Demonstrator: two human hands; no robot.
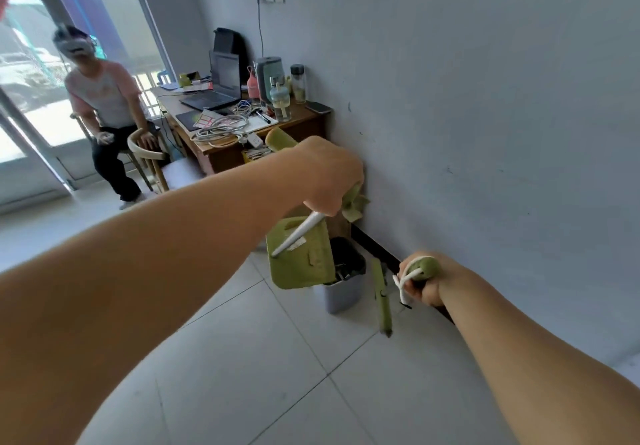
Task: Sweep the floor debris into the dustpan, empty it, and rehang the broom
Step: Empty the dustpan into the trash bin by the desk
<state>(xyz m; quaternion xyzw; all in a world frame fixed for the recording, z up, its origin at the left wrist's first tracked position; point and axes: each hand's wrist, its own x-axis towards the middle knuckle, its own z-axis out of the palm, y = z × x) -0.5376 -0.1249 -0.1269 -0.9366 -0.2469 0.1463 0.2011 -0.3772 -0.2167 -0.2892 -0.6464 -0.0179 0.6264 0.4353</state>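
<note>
My left hand (pixel 327 174) grips the handle of a green dustpan (pixel 301 257), which hangs tilted over a grey bin (pixel 343 292) lined with a black bag. A white rod runs from my fist down to the pan. My right hand (pixel 424 283) grips the green top of the broom handle, with its white hanging loop wrapped at my fingers. Below that hand, the green broom (pixel 382 297) stands on the floor beside the bin, close to the wall.
A grey wall (pixel 485 115) with a dark baseboard runs along the right. A cluttered wooden desk (pixel 242 126) with a laptop, cables and bottles stands behind the bin. A seated person (pixel 107 109) and a wooden chair (pixel 149 157) are at left. White floor tiles (pixel 277 358) fill the foreground.
</note>
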